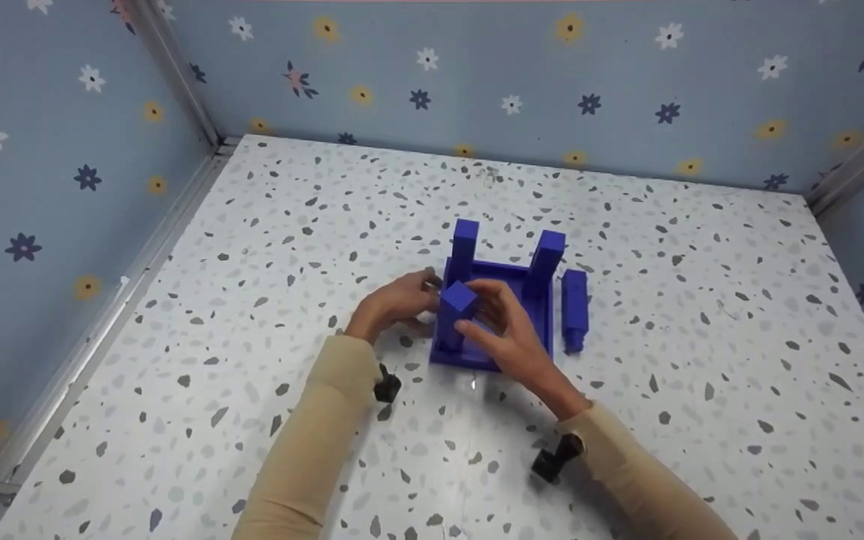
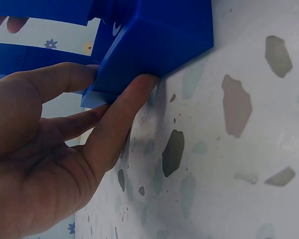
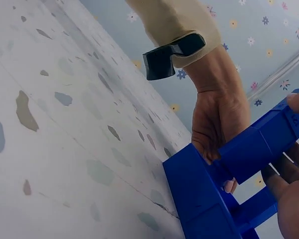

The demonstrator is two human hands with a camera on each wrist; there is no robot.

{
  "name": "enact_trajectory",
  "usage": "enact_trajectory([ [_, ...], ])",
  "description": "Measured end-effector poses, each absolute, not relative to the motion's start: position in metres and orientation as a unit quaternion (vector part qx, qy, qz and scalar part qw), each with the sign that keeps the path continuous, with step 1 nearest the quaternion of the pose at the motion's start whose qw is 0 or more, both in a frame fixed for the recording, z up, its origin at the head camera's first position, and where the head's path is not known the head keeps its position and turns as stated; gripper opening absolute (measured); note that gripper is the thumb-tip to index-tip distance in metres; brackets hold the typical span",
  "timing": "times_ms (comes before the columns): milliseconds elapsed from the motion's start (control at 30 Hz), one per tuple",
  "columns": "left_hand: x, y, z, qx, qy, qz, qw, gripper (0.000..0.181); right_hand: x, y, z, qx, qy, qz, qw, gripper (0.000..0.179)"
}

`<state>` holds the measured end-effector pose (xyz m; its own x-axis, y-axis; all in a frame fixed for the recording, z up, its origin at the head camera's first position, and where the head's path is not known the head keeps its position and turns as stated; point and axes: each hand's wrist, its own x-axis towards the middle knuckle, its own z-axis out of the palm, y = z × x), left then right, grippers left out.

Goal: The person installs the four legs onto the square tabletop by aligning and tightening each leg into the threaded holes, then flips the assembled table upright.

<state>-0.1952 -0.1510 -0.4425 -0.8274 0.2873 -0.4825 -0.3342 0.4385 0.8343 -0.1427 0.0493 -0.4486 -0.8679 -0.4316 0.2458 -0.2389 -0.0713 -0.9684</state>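
Observation:
A blue square tray-like base (image 1: 469, 362) lies on the table with two blue posts standing at its far corners, the far-left post (image 1: 466, 244) and the far-right post (image 1: 547, 259). Over the near-left corner my right hand (image 1: 513, 337) pinches a third blue post (image 1: 458, 298) between thumb and fingers. In the right wrist view, this post (image 3: 264, 142) stands with its narrow lower end at the base (image 3: 194, 191). My left hand (image 1: 400, 300) holds the base's left wall, fingertips at its rim and lower side in the left wrist view.
Just right of the base lies a loose blue post (image 1: 574, 307), its narrow peg pointing toward me. Dark wrist mounts (image 1: 556, 457) hang at both cuffs. The speckled table (image 1: 702, 337) is bordered by flower-patterned panels (image 1: 477, 75) at the back and sides.

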Motion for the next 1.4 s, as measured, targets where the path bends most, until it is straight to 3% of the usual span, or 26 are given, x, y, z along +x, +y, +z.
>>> enact_trajectory([
  [867,-0.195,-0.150,-0.444,-0.019,0.795,0.531,0.294,0.052,-0.128,0.038,-0.421,-0.229,0.734,-0.639,0.003,0.038],
  [1133,-0.195,-0.150,-0.445,-0.019,0.796,0.530,0.293,0.053,-0.127,0.040,-0.424,-0.233,0.731,-0.642,0.018,0.041],
  [1400,-0.196,-0.150,-0.445,-0.020,0.800,0.522,0.296,0.055,-0.138,0.049,-0.446,-0.305,0.675,-0.671,0.040,0.034],
])
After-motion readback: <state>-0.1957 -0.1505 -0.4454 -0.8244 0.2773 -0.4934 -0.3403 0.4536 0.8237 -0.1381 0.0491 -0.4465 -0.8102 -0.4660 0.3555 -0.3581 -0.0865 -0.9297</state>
